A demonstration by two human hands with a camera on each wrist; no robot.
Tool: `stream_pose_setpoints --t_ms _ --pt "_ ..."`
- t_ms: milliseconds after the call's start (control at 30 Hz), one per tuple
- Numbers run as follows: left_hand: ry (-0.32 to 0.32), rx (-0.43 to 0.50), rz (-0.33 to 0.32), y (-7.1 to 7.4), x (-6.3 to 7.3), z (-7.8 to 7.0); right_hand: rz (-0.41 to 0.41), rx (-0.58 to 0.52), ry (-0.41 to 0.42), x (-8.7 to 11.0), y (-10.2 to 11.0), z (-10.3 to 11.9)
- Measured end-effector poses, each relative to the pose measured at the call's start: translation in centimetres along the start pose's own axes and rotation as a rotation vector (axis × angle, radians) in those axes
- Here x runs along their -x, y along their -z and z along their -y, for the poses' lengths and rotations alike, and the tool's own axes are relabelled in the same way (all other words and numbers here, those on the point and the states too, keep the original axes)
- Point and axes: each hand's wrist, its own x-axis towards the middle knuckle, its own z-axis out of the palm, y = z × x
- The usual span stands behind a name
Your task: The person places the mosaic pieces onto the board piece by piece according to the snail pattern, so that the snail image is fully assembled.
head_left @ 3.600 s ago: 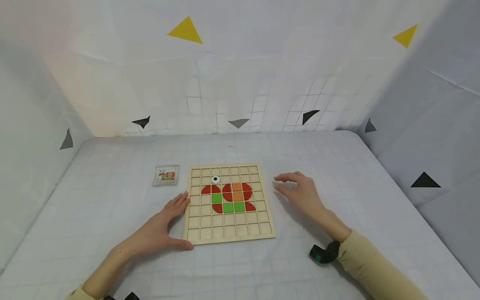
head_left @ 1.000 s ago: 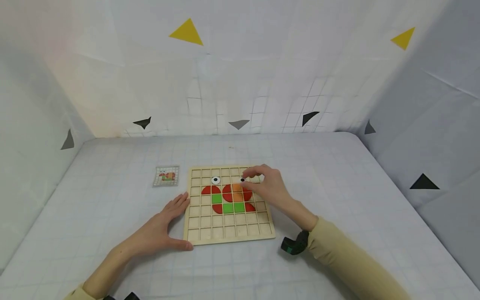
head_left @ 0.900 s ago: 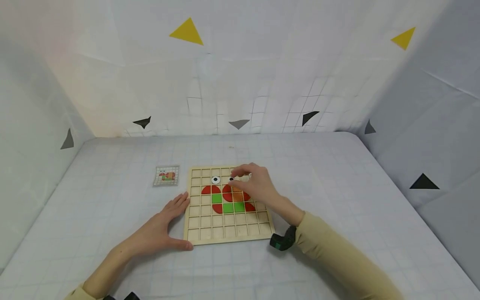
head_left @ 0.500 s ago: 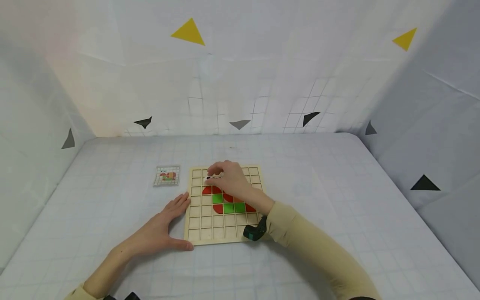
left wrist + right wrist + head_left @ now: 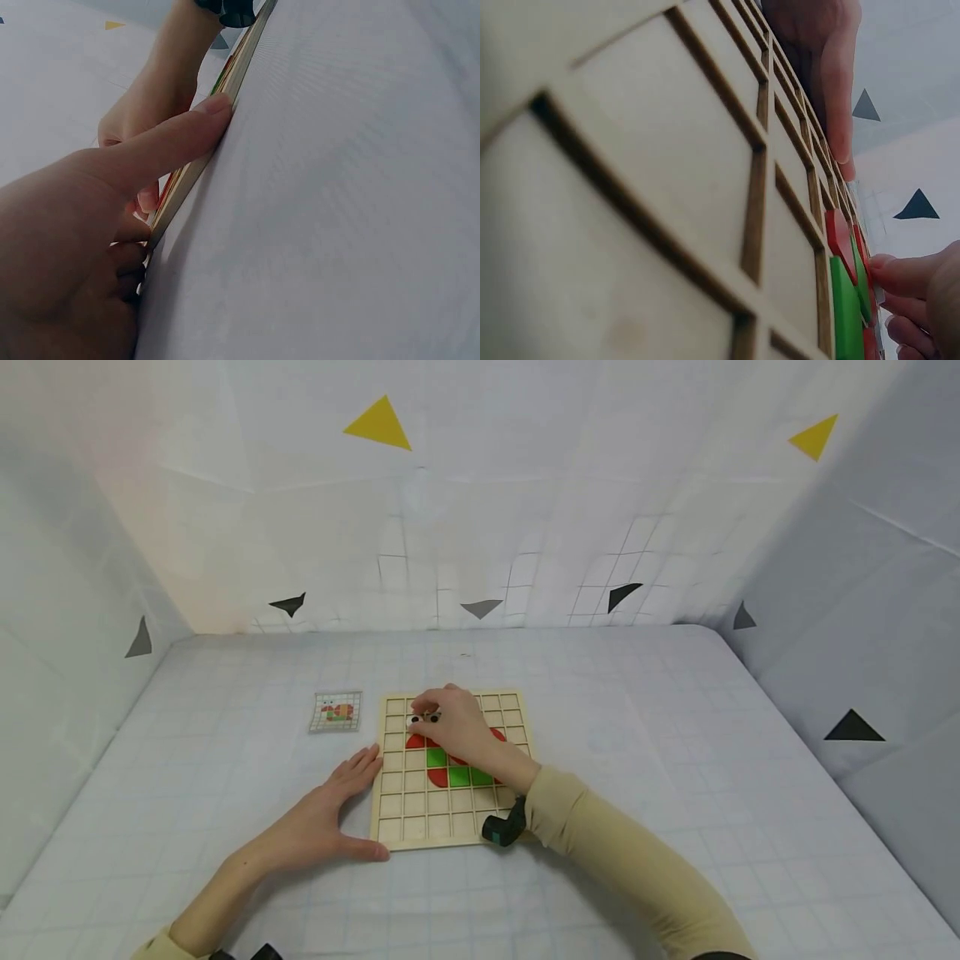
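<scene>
A wooden grid board (image 5: 415,829) lies on the table, with red and green tiles and a green square tile (image 5: 437,757) among them. My right hand (image 5: 461,727) is over its upper left part, pinching a round eye tile (image 5: 414,720), white with a black dot, between thumb and fingers. Just right of that, a second eye tile (image 5: 434,718) shows through the gap under the hand. The hand and wrist cover part of the pattern. My left hand (image 5: 318,822) rests along the board's left edge, fingers extended, the thumb (image 5: 217,105) against the near corner.
A small pattern card (image 5: 335,712) with a gridded picture in similar colours lies left of the board. White cloth walls with yellow and dark triangles surround the table (image 5: 637,693) at the back and sides.
My right hand has come from right of the board, leftward across it with the eye tile, to beside the other eye tile. Over the last half second it barely moves. The left hand stays put.
</scene>
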Motion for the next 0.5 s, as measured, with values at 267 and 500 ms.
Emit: stream_pose_setpoints --t_ms 267,500 --pt "0.006 0.003 0.005 -0.2 -0.1 0.2 -0.001 -0.009 0.011 0.0 -0.1 0.1" --pt "0.000 -0.007 0.002 -0.3 -0.2 0.2 -0.020 -0.095 -0.047 1.4 1.5 -0.3"
